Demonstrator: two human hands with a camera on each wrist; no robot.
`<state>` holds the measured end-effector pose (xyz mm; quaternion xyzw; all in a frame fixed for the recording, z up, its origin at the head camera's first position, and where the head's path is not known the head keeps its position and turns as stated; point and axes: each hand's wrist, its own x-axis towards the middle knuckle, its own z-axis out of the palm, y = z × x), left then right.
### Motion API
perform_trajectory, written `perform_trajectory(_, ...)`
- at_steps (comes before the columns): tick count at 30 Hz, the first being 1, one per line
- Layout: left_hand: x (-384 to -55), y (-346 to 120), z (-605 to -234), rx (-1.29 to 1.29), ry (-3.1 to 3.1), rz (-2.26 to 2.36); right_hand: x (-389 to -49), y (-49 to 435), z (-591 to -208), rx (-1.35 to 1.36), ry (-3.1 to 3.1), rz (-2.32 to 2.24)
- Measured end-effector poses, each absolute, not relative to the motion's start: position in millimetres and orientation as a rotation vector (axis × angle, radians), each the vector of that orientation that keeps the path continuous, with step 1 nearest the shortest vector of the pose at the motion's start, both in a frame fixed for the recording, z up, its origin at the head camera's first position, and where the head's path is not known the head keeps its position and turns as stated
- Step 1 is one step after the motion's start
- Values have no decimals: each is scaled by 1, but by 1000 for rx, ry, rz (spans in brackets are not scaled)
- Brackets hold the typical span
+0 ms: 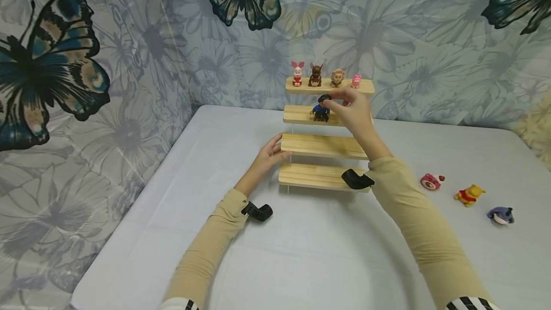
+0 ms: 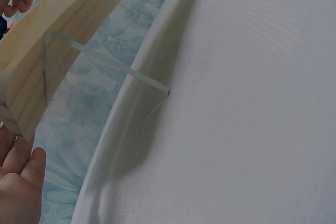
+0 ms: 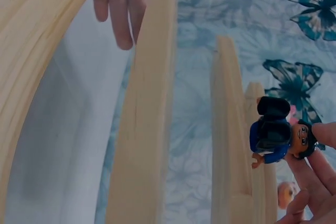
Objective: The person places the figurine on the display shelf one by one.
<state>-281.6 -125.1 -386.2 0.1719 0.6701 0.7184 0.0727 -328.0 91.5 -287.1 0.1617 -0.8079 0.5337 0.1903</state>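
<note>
My right hand pinches a small toy figure by its dark-haired head, between thumb and fingers. The figure has a blue top and black legs and is upright over the second shelf from the top. In the right wrist view the toy's face and black legs show beside the boards. My left hand touches the left end of the third shelf of a wooden tiered display stand. Its fingers are straight, seen past the board's end in the right wrist view.
On the top shelf stand a pink-eared figurine, a brown one, a tan one and a small pink one. Lying on the white table at right are a pink bear, a yellow bear and a blue-grey figurine.
</note>
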Motion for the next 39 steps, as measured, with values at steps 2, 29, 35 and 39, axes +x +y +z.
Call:
perform_trajectory(2, -281, -125, -387, 516, 2003, 2160, -328, 88, -287, 462, -2272, 1508)
perform_trajectory(29, -294, -130, -397, 534, 1963, 2197, -341, 38, -286, 524, -2270, 1528)
perform_trajectory(35, -285, -128, -386, 526, 1962, 2165, -341, 36, -287, 543, -2286, 1442)
perform_trajectory(39, -284, -128, -386, 510, 1965, 2164, -342, 35, -290, 543, -2293, 1430)
